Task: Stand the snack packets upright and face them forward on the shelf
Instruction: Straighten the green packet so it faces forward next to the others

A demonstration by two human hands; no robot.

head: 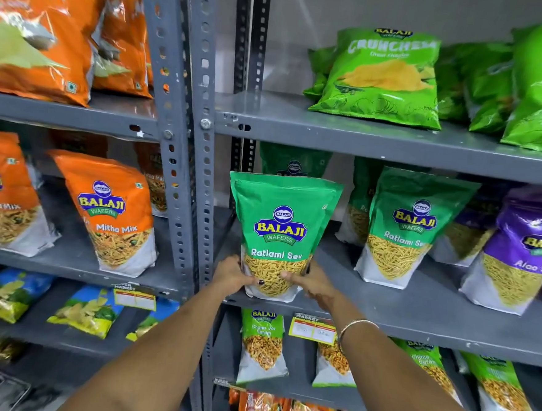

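Observation:
A green Ratlami Sev packet (281, 225) stands upright at the front left of the middle grey shelf (416, 315), its printed face toward me. My left hand (231, 274) grips its lower left side and my right hand (314, 283) grips its lower right side, thumbs on the front. Another green packet (293, 162) stands right behind it, mostly hidden. A second Ratlami Sev packet (406, 227) stands upright to the right, and a purple Aloo Sev packet (519, 255) beyond that.
Grey slotted uprights (190, 154) divide the two shelf bays. Orange Mitha Mix packets (115, 213) stand in the left bay. Green Crunchem bags (384, 78) lean on the shelf above. Chana packets (263, 346) and price tags (312, 330) sit on the shelf below.

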